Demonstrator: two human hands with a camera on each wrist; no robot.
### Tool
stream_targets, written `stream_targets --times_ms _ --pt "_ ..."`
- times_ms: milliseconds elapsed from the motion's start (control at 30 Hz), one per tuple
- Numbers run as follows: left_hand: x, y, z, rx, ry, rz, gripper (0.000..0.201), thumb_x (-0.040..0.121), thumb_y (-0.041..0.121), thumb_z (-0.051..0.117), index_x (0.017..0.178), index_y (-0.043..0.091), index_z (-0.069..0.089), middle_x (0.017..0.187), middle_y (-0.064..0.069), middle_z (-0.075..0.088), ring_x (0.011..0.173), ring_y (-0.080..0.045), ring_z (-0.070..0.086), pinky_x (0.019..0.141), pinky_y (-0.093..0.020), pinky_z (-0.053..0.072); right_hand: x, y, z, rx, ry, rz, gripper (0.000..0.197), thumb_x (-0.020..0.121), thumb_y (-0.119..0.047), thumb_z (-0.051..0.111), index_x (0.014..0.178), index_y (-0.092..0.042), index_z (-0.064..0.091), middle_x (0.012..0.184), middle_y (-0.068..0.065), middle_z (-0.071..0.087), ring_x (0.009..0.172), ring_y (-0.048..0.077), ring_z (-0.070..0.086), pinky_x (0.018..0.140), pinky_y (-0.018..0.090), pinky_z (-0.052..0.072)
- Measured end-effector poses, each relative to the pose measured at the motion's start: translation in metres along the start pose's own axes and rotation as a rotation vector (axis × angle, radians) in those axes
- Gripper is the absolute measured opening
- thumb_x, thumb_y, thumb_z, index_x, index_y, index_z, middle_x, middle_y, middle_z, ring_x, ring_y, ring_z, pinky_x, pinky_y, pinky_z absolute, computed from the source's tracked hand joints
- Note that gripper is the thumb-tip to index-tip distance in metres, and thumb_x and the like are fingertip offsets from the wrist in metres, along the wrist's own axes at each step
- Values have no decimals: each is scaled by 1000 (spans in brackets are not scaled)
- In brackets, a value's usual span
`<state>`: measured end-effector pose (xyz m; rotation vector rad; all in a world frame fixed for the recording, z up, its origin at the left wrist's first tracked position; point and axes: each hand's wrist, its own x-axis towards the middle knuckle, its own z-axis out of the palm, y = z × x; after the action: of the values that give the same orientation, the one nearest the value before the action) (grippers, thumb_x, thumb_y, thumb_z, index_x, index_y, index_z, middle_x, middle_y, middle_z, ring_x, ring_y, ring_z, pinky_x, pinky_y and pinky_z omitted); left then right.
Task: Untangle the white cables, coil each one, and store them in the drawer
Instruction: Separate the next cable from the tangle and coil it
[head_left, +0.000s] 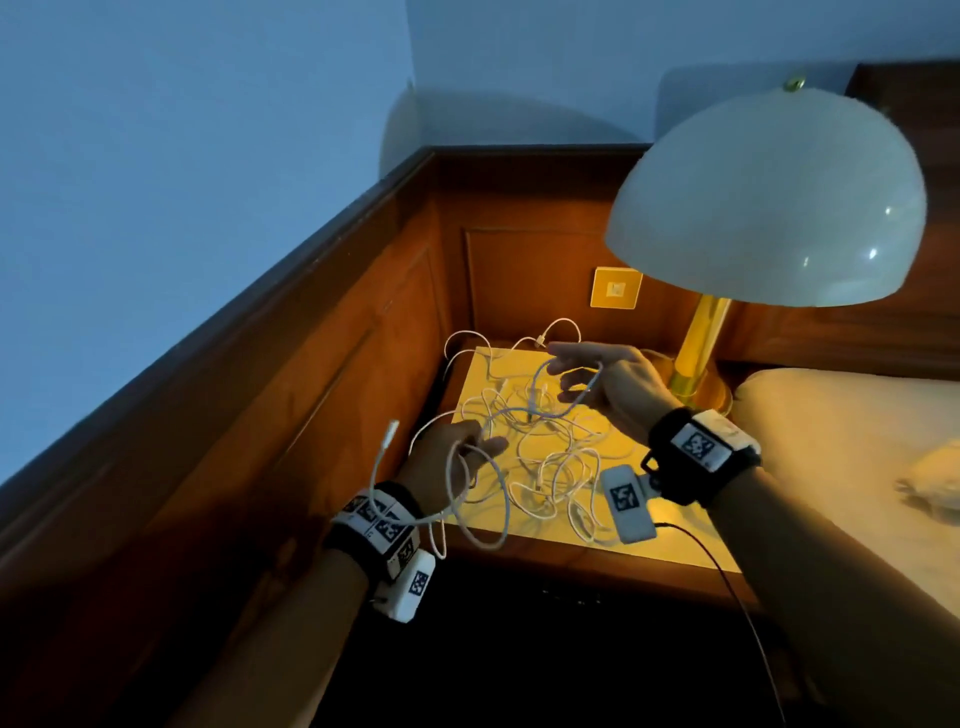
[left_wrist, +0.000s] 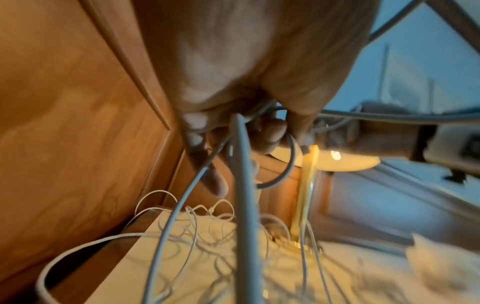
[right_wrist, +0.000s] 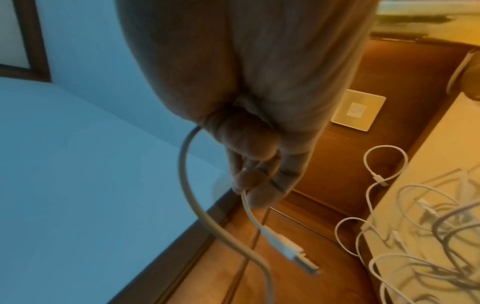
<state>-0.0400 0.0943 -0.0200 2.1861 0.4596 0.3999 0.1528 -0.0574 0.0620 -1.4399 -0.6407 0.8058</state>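
Your nightstand (head_left: 691, 551) sits in a corner, hemmed on two sides by brown wood panelling (head_left: 332, 364) under blue walls (head_left: 182, 156). Its pale top is lit yellow by a lamp (head_left: 769, 202) with a white dome shade and brass stem standing at the back right. A wall plate (head_left: 615, 288) is set in the rear panel. A bed (head_left: 841, 447) adjoins the stand on the right.

The white cables (head_left: 550, 467) lie in a loose tangle across the top, some loops hanging over the left and rear edges.

Your left hand (head_left: 447, 467) is raised over the front left edge, fingers curled round several loops of one cable (left_wrist: 241, 174). Your right hand (head_left: 608, 384) is raised over the rear of the tangle and pinches a cable near its plug (right_wrist: 291, 248) between thumb and fingertips; the plug hangs free.
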Motion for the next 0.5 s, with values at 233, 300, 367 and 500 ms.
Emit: stream_targets --times_ms 233,300,367,500 --pt "-27 1 60 839 -140 173 50 88 62 59 95 12 58 79 -15 67 76 -34 65 65 -41 53 -59 6 -11 146 -85 55 36 94 1 45 124 0 63 101 13 62 75 24 57 67 37 53" --pt "-39 17 83 895 -224 250 49 86 55 67 104 10 58 83 -15 68 87 -37 64 72 -43 52 -74 17 -6 -79 47 -47 25 102 -7 48 117 -7 68 94 7 64 57 14 50 50 28 43" --pt "-50 30 102 910 -363 319 42 87 40 70 114 12 53 99 -12 68 102 -35 58 82 -41 47 -90 29 -5 -353 149 -197 26 102 -5 48 110 -14 71 85 1 67 49 9 45 47 22 37" --pt "-70 45 123 807 -654 222 91 70 35 86 144 16 37 128 -9 48 119 -27 42 98 -42 38 -126 42 -13 -562 193 -307 29 94 0 52 108 -20 69 71 -5 69 79 14 64 71 27 48"
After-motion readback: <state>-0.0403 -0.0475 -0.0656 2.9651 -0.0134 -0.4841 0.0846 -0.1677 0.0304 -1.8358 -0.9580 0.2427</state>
